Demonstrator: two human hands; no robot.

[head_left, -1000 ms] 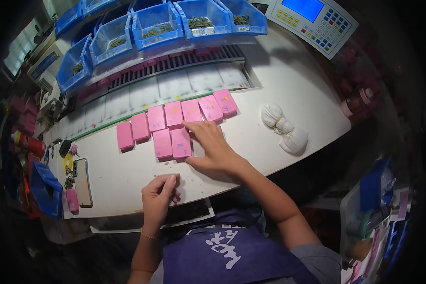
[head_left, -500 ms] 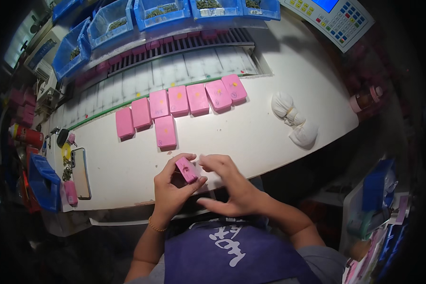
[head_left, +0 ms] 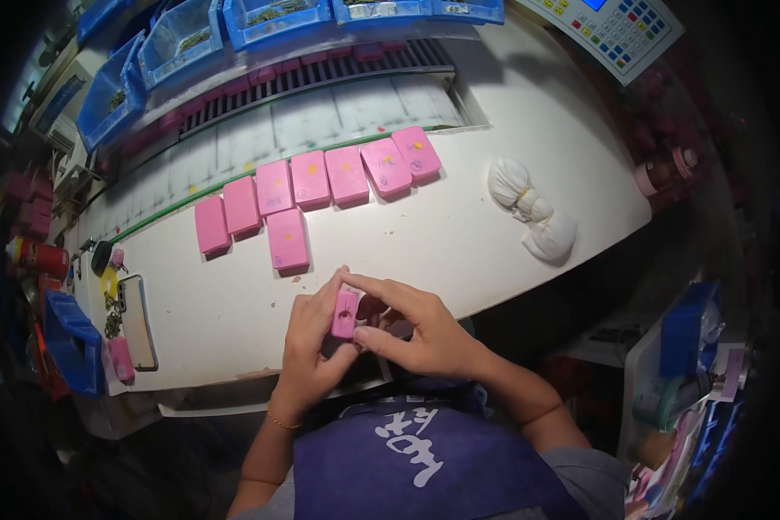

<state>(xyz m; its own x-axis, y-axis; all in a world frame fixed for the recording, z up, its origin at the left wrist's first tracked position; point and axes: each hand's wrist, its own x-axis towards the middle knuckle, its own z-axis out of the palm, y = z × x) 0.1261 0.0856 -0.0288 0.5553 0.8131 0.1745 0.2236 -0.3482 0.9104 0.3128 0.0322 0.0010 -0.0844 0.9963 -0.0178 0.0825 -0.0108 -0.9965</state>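
Just above the near edge of the table, a pink rubber mold [head_left: 345, 319] stands on end between my hands, with a round hole in the narrow face turned up. My left hand [head_left: 310, 342] is closed around its left side. My right hand [head_left: 416, 328] closes on the other side, fingers curved over and thumb against its lower corner. The two hands' fingertips meet beyond it. Ahead on the table lies a slanting row of several pink rubber molds [head_left: 310, 179] with yellow marks and handwriting. One more mold [head_left: 288, 241] lies in front of that row.
A white cloth bundle [head_left: 529, 206] tied in the middle lies to the right. Blue bins [head_left: 182, 52] stand along the back, a keypad panel [head_left: 620, 39] at the far right. Left are a phone [head_left: 137, 321], a red can [head_left: 39, 257] and a blue bin [head_left: 74, 338].
My right hand has moved in from the right and closed on the mold. The mold has turned more upright between both hands. The whole view has shifted slightly.
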